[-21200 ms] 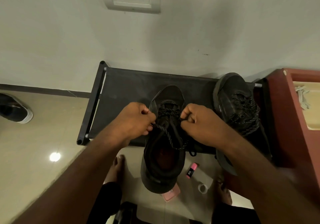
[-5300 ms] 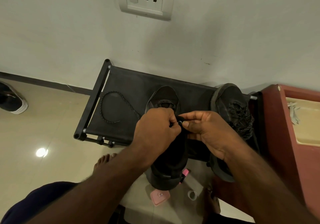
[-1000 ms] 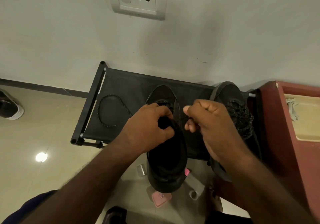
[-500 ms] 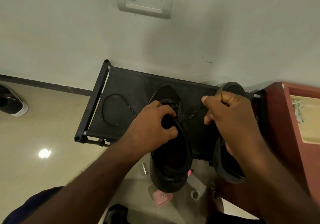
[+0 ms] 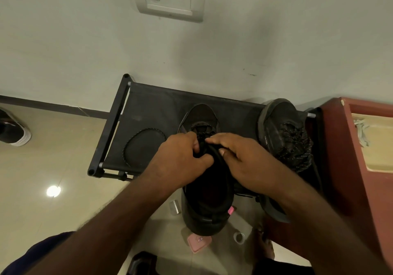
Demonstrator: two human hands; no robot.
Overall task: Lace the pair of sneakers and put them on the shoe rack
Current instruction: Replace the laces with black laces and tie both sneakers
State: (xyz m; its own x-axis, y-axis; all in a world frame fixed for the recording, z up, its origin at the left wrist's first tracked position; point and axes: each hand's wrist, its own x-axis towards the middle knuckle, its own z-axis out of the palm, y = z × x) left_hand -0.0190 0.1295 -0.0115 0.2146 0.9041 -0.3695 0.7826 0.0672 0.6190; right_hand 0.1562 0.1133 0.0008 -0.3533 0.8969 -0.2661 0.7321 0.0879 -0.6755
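Hands met again on the black mesh sneaker (image 5: 205, 208), toe on the black fabric shoe rack (image 5: 161, 104), heel overhanging. Right hand (image 5: 244, 160), back from its sideways lace pull, pinched the sneaker's eyelet edge; left hand (image 5: 180, 157) gripped the opposite edge. Next eyelet likely; lacing unfinished.

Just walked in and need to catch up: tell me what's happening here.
A person is lacing a black sneaker that lies on the shoe rack, its heel hanging over the front edge. The left hand and right hand both grip it at the throat, just below the rows already laced near the toe. A loose run of lace lies looped on the rack to its left. The second sneaker sits at the rack's right end with its laces in.
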